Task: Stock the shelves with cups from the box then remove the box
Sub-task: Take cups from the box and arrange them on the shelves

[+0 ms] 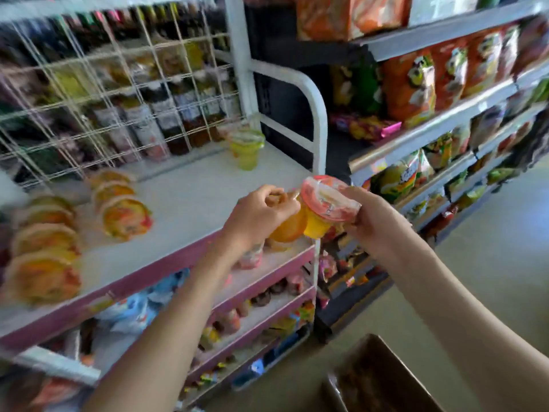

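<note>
Centre frame: right hand [377,226] grasps a red-lidded yellow cup [328,202], axis near upright, lid tipped toward the camera, base toward six o'clock; left hand [261,215] grips an orange cup [288,228] at its nine o'clock. At five o'clock, the box [386,379].

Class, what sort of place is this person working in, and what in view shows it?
Probably a small grocery shop: tiered shelves packed with snack bags, a wire-backed rack holding rows of sealed cups, and a cardboard box on the floor.
</note>
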`<state>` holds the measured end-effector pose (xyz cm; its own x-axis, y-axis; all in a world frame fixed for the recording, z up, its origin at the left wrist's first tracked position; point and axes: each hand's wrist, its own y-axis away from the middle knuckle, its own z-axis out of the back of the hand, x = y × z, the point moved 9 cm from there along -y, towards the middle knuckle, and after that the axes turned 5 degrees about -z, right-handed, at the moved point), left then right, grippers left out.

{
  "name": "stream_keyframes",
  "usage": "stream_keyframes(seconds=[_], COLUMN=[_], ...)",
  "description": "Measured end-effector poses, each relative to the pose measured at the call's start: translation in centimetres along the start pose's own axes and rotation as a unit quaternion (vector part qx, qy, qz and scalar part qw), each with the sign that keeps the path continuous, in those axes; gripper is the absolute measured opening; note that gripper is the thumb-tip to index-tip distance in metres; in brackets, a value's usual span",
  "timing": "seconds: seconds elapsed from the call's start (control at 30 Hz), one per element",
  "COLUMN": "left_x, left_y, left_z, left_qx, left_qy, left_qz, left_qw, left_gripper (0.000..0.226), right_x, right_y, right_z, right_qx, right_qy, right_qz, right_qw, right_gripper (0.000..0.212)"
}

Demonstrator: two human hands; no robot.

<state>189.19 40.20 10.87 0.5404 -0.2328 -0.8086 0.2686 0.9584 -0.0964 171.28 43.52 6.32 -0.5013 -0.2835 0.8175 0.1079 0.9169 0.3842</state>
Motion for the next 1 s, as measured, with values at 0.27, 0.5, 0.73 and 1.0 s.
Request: stream_keyframes(seconds=[0.27, 0.5, 0.73, 1.0], left_x=[3.4, 6.6, 6.6, 6.9], left_y=[-2.5, -5.2, -6.7, -3.9], left_z=[16.0, 19.9, 17.8, 18.3], left_qx=[-0.079, -0.092, -0.053, -0.039], left_qy=[-0.096, -0.194, -0.227, -0.297], left_qz=[-0.002, 0.002, -0.001, -0.03], left_qw=[0.992, 0.977, 0.972, 0.953], left_gripper=[0.056, 0.051, 0.057, 0.081], right_x=[-0.3, 0.2, 0.8, 8.1], right_y=[-7.3, -12.8, -15.4, -8.2], right_z=[-11.5, -10.7, -11.5, -18.2], right_qx=[-0.003, -0.094, -0.056, -0.118], right_qy=[0.075, 0.092, 0.179, 0.573], right_qz=[0.009, 0.018, -0.011, 0.351], right_qw=[0.997, 0.991, 0.982, 0.732], right_gripper=[0.01, 0.012, 0.022, 0.052])
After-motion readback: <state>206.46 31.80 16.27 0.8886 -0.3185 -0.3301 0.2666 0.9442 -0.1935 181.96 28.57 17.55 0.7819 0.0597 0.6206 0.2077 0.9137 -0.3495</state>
